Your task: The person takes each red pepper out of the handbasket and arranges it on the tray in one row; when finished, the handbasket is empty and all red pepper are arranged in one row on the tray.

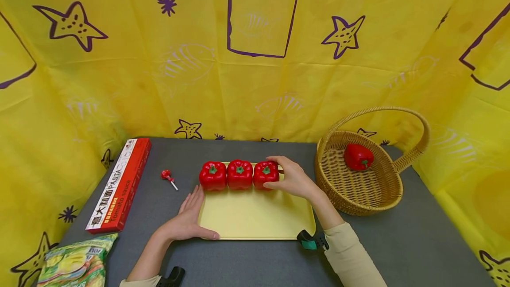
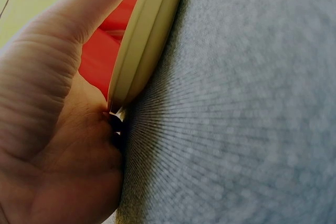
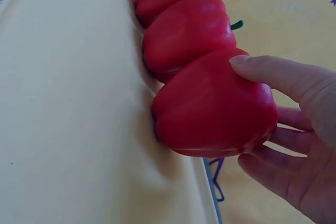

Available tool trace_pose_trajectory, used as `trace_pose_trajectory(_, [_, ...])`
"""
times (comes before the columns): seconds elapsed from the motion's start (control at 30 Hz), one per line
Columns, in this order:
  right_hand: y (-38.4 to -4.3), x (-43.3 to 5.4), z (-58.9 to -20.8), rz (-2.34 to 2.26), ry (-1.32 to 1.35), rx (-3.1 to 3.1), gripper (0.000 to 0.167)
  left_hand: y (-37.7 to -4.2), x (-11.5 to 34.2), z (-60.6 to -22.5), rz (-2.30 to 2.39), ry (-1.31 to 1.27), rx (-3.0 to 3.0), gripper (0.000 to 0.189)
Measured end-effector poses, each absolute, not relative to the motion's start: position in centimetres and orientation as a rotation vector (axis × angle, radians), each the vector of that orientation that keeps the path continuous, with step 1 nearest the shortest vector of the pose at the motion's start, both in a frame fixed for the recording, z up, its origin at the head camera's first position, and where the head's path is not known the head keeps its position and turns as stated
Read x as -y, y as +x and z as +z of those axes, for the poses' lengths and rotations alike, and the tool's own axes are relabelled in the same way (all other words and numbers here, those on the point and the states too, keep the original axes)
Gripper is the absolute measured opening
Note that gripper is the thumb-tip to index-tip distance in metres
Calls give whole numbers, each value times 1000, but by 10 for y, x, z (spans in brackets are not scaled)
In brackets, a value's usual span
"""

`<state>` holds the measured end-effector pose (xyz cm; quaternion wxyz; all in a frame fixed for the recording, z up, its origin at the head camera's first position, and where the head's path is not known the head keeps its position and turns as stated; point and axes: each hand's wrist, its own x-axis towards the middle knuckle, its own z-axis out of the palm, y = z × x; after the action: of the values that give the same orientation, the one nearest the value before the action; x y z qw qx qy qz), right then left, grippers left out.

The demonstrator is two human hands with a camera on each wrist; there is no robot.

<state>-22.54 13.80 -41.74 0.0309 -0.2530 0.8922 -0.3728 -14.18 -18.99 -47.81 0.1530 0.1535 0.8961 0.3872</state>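
Note:
Three red bell peppers with green stems stand in a row along the back of a pale yellow tray [image 1: 255, 216]. My right hand [image 1: 292, 180] grips the rightmost bell pepper [image 1: 265, 174], its thumb on the near side and its fingers around the right side. The middle bell pepper [image 1: 240, 174] and the left bell pepper [image 1: 213, 176] sit close beside it. At the tray's front left corner, my left hand [image 1: 185, 220] lies with straight fingers along the left edge and its thumb at the front rim. In the left wrist view the tray's rim [image 2: 142, 40] rests by that palm.
A wicker basket [image 1: 327, 191] with a tall handle stands at the right, holding another red bell pepper [image 1: 358, 157]. At the left lie a red-wrapped lollipop [image 1: 166, 174], a long pasta box [image 1: 119, 185] and a green snack bag [image 1: 75, 262]. A yellow cloth [image 1: 191, 92] hangs behind the grey table.

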Motion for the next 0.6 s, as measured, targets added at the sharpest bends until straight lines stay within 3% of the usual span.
trace_pose_trajectory(0.27, [-223,-144,-411,-1141,-818,-2753,72,-142,190,-478,1102,434,-2571,138])
trace_pose_trajectory(0.6, [-217,-162,-405,-1180,-877,-2816,56,-142,189,-477,1101,434,-2574,138])
